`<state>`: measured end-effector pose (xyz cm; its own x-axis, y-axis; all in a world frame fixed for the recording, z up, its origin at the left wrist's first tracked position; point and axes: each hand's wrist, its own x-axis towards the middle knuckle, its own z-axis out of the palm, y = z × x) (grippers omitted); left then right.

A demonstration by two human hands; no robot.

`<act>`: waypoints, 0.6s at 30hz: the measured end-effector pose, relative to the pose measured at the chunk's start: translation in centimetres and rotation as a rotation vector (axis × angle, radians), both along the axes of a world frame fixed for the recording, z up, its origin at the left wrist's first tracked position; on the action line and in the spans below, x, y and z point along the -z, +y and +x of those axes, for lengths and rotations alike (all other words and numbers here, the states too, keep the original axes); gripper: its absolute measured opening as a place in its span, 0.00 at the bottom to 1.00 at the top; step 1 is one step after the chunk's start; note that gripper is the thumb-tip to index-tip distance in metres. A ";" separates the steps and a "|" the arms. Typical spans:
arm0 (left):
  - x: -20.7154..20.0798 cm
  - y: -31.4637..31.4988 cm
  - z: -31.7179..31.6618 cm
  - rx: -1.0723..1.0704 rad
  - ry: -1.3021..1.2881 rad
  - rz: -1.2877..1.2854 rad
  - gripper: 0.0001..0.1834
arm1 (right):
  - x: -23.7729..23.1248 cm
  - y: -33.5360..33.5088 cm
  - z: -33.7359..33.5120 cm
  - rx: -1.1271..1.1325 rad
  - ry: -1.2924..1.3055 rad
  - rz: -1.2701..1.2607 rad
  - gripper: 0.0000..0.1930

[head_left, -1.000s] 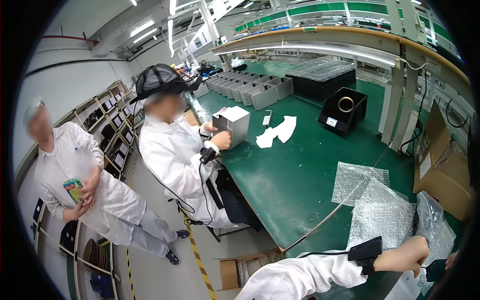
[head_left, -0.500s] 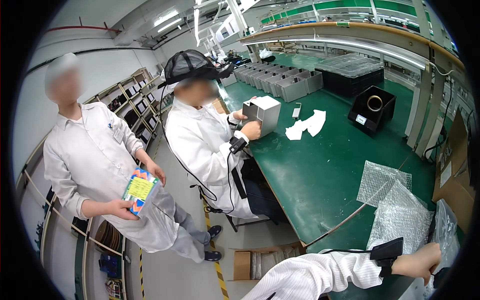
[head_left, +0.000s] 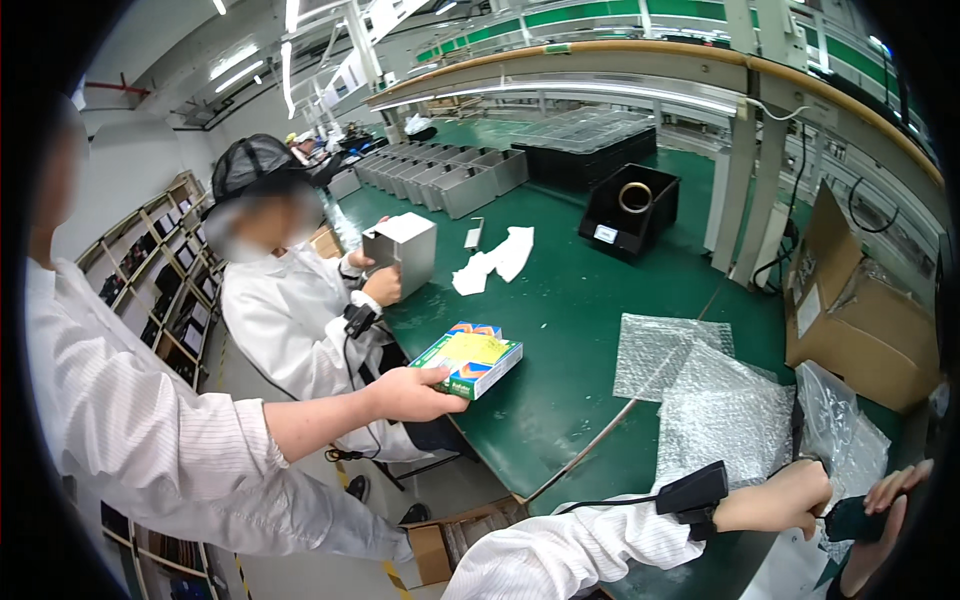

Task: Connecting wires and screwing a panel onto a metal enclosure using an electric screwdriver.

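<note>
My left hand [head_left: 800, 495] comes in from the bottom on a white sleeve with a black wrist device [head_left: 692, 490]. Its fingers are closed against a small dark object [head_left: 850, 520] at the picture's lower right. My right hand [head_left: 885, 515] is cut by the rim, and its fingers curl round the same object. Bubble-wrap bags [head_left: 720, 405] lie on the green table [head_left: 560, 300] just behind my hands. A standing co-worker's hand [head_left: 410, 392] holds a colourful flat box [head_left: 470, 358] out over the table's near edge.
A seated co-worker in white holds a grey box [head_left: 402, 250] at the table's left side. White scraps [head_left: 495, 262], a black bin [head_left: 630, 210] and grey trays [head_left: 450, 178] lie farther back. A brown carton [head_left: 860, 310] stands at right, and an open carton [head_left: 455, 545] sits on the floor.
The standing co-worker has stepped closer and stretched an arm out, bringing the colourful box from chest height to the table edge. My hands have stayed at the lower right.
</note>
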<state>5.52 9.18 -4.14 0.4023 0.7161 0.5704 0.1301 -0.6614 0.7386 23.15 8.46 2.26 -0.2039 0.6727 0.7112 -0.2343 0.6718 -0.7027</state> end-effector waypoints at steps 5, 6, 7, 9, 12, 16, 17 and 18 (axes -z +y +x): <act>-1.3 -0.7 -1.2 0.098 0.088 -0.020 0.10 | -1.8 -1.5 -2.9 0.031 -0.013 0.027 0.15; -1.1 -0.4 -1.3 0.104 0.122 0.007 0.08 | -1.6 -1.3 -3.1 0.053 -0.026 0.021 0.15; -0.9 -0.3 -1.5 0.114 0.118 0.025 0.05 | -1.5 -1.3 -3.4 0.070 -0.036 0.015 0.15; -0.3 0.1 -1.0 0.131 0.096 0.009 0.04 | -1.8 -1.5 -3.7 0.099 -0.043 0.007 0.16; -0.1 -0.3 -0.9 0.099 0.118 0.047 0.04 | -2.0 -1.9 -3.9 0.093 -0.019 -0.015 0.17; -0.5 -0.2 -0.8 0.156 0.231 0.016 0.03 | -2.7 -2.5 -3.7 0.115 -0.006 -0.080 0.17; -0.4 -0.2 -0.9 0.174 0.183 0.041 0.04 | -3.1 -2.7 -3.7 0.090 -0.005 -0.104 0.18; -0.8 -0.1 -1.1 0.171 0.176 0.098 0.03 | -3.3 -2.8 -3.9 0.075 0.022 -0.127 0.18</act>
<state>4.38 9.06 -3.34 0.6123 0.5736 0.5441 0.1309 -0.7522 0.6458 19.24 5.64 5.59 -0.1352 0.7704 0.6230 -0.2032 0.5939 -0.7785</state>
